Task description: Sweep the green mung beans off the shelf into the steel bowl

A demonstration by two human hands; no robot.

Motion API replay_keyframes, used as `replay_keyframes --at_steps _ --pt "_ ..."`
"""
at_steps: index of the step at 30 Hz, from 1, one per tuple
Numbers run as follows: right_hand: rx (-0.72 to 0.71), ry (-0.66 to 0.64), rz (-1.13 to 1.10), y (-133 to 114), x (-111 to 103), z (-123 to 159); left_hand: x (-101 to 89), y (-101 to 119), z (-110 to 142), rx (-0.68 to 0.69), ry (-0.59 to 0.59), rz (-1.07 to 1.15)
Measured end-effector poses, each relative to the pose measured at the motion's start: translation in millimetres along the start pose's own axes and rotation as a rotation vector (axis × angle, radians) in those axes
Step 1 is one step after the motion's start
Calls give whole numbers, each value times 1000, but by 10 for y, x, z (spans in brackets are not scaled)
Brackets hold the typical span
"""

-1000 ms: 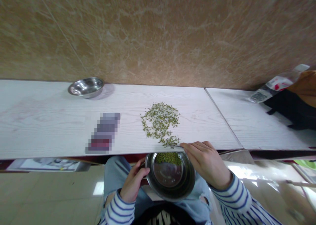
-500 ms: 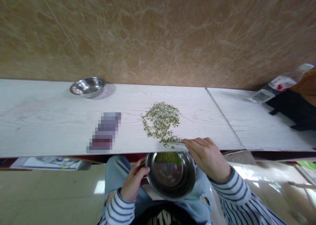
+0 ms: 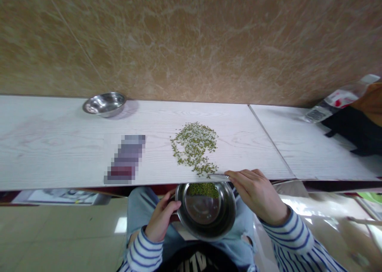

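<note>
My left hand [image 3: 161, 220] grips the rim of a steel bowl [image 3: 205, 216] held below the near edge of the white table [image 3: 59, 144]. The bowl has a small heap of green beans at its far side. My right hand [image 3: 253, 194] is closed on a thin flat strip [image 3: 217, 176] lying along the table edge just above the bowl. A scattered pile of green beans [image 3: 193, 146] lies on the table right behind the strip.
A second steel bowl [image 3: 104, 104] sits at the back left by the marble wall. A blurred-out flat object [image 3: 125, 159] lies left of the beans. A plastic bottle [image 3: 337, 100] and dark bag [image 3: 355, 132] lie at the right.
My right hand and the strip have slid slightly right along the table edge. The bowl and left hand have barely moved.
</note>
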State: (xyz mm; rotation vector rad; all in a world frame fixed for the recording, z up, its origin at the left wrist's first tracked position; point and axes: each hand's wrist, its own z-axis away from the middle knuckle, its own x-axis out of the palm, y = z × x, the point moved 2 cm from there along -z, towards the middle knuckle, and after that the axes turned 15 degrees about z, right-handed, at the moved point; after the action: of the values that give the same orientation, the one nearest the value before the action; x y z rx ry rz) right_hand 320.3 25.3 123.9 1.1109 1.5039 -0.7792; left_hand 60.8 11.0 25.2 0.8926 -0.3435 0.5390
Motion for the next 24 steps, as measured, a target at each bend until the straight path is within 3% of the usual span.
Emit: replay_keyframes --at_steps 24 --pt "5 9 -23 -29 -9 15 -34 -38 -26 8 16 1"
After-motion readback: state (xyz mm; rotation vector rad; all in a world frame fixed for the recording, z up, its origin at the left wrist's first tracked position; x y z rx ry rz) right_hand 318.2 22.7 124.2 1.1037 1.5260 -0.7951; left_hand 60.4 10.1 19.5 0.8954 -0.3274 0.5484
